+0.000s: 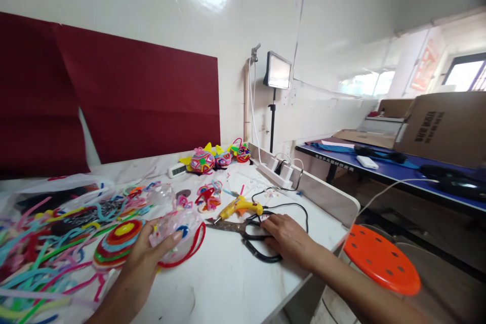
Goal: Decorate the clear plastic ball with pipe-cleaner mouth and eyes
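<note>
My left hand (141, 258) is closed around a clear plastic piece (181, 233) with blue and pink bits on it. A red pipe-cleaner loop (198, 243) curves along its right side. My right hand (284, 235) has its fingers curled on the black handle of a pair of scissors (253, 230), which lies on the white table with its blades pointing left. Just behind the blades rests a yellow hot glue gun (240, 206), nozzle toward the scissors. Beside my left hand sits a rounded piece covered in rings of coloured pipe cleaner (119, 243).
Loose pipe cleaners (41, 258) cover the table's left side. Finished colourful fish-like crafts (203, 160) stand at the back near a small digital display (176, 170). A power strip (277, 174) lies by the right side panel. An orange stool (381, 260) stands on the right.
</note>
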### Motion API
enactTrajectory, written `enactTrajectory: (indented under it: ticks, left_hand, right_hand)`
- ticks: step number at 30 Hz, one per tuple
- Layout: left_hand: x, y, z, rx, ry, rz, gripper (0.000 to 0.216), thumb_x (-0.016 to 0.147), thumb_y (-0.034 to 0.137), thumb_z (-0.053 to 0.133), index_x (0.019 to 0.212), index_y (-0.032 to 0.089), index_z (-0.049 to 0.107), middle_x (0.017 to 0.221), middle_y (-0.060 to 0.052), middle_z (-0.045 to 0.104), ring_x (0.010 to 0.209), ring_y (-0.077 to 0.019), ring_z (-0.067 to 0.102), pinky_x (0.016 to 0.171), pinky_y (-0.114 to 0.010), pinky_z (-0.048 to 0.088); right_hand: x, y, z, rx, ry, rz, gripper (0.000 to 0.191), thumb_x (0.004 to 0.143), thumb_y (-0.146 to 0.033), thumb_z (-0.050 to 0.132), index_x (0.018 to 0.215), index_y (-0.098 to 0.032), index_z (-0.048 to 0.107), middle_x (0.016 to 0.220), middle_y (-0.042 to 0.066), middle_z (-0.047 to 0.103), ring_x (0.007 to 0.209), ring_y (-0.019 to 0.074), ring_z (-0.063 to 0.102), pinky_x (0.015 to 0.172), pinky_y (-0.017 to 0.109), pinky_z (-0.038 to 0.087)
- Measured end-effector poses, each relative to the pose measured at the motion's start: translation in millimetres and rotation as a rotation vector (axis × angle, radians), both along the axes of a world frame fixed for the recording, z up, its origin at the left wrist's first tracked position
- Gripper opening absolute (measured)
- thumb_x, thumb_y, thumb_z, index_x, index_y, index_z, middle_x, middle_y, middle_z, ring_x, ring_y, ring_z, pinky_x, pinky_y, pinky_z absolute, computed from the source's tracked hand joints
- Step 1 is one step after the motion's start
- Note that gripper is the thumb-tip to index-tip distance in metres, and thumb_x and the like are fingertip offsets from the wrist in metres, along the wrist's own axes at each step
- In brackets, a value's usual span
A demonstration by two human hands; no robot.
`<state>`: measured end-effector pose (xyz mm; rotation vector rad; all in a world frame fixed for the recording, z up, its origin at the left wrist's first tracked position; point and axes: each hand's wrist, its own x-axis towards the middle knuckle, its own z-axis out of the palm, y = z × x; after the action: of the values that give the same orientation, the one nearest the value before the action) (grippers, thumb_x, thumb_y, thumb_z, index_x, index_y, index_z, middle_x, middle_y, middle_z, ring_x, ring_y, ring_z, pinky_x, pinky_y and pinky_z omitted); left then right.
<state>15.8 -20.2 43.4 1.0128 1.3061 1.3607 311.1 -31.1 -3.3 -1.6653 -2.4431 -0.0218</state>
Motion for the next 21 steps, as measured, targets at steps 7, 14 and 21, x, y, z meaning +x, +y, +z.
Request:
enactTrajectory:
  ticks: [7,14,21]
  left_hand:
    - [-2,1,-2.2,0.021,0.012,-0.007,0.042,0.061,0.027,0.079,0.098,0.028,0.060,0.096,0.000,0.071,0.095,-0.0209,0.066,0.075,-0.024,0.053]
    - [-4,0,-1.8,0.011,-0.014,-0.011,0.042,0.061,0.027,0.080,0.098,0.028,0.060,0.093,0.000,0.070,0.087,-0.0185,0.065,0.070,-0.021,0.051]
    - [-8,4,-4.9,0.004,0.028,0.024,0.045,0.061,0.028,0.080,0.100,0.028,0.057,0.089,0.001,0.068,0.081,-0.0179,0.064,0.067,-0.021,0.050]
  right_hand:
    - [-1,-2,-7.5,0.037,-0.037,0.014,0.028,0.092,-0.018,0.053,0.119,-0.015,0.057,0.110,0.012,0.064,0.100,0.0269,0.059,0.086,0.040,0.042]
    - [7,3,-14.5,0.055,-0.020,0.009,0.030,0.093,-0.018,0.049,0.123,-0.014,0.055,0.115,0.015,0.062,0.103,0.0272,0.057,0.089,0.041,0.041]
    - [11,6,-13.8,0.055,0.031,0.021,0.029,0.095,-0.019,0.048,0.122,-0.016,0.057,0.113,0.013,0.063,0.101,0.0258,0.057,0.090,0.040,0.041]
